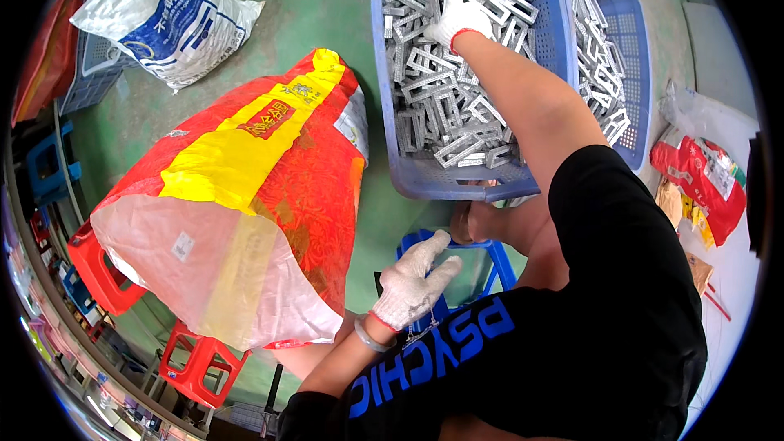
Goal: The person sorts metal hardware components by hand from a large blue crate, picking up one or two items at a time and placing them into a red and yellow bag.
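Observation:
Both my hands wear white knitted gloves. My right hand [464, 20] reaches into the far end of a blue plastic basket [478, 188], closed at the edge of a rectangular silvery metal frame [487, 2]; part of its grip is hidden. Many similar metal frames [445, 106] lie jumbled in the basket around it. My left hand [412, 282] hovers in front of my body with fingers apart and nothing in them, above a blue plastic stool [498, 265]. To its left stands a large red and yellow woven sack [314, 167], its wide pale mouth facing me.
A second blue basket [633, 73] of metal frames adjoins on the right. A white and blue sack [175, 20] lies far left. Red stools [200, 363] stand beside the red sack. A red package [702, 184] lies at the right.

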The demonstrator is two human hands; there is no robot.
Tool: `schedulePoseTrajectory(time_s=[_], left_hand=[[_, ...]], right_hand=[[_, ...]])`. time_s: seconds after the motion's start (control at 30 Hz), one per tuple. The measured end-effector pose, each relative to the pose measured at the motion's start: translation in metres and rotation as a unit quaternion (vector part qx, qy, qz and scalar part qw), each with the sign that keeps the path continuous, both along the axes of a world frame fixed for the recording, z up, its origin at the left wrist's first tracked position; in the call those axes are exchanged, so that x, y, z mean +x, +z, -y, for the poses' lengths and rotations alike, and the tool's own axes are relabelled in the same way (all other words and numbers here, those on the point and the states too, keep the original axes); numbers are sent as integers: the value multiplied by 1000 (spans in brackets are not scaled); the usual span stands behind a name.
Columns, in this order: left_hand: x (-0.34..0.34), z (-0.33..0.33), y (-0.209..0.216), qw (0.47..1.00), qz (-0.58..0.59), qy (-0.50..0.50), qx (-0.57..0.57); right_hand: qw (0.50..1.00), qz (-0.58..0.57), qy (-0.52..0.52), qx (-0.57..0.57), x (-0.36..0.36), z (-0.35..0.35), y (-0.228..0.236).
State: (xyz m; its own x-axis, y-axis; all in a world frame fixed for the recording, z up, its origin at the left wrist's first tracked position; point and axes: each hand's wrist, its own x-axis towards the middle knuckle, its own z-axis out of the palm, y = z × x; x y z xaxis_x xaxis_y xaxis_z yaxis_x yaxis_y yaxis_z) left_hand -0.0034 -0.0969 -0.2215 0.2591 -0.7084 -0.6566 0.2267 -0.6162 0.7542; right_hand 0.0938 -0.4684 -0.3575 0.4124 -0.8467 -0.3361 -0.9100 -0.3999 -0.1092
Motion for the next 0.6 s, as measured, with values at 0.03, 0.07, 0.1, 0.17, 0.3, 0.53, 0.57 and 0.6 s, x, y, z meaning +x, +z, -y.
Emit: schedulePoseTrajectory(time_s=[0.03, 0.07, 0.1, 0.17, 0.3, 0.53, 0.57, 0.6], left_hand=[[0, 1, -1, 1000, 3, -10, 0], [-2, 0, -4, 1000, 17, -26, -5], [-3, 1, -3, 999, 25, -34, -8], [-1, 2, -1, 998, 37, -48, -14], [2, 9, 5, 1000, 15, -24, -6], [2, 6, 2, 999, -40, -30, 10], [1, 5, 0, 999, -43, -33, 8], [0, 4, -1, 998, -45, -36, 7]], right_hand=[[1000, -4, 1, -8, -1, 1, -5], [1000, -5, 6, -8, -2, 4, -8], [1000, -7, 13, -9, -3, 7, -9], [1000, -12, 27, -4, -7, 11, -9], [998, -30, 59, -5, -7, 0, 16], [998, -25, 39, 48, -6, 13, -26], [999, -15, 23, 34, -8, 14, -33], [1000, -4, 7, 20, -10, 10, -35]])
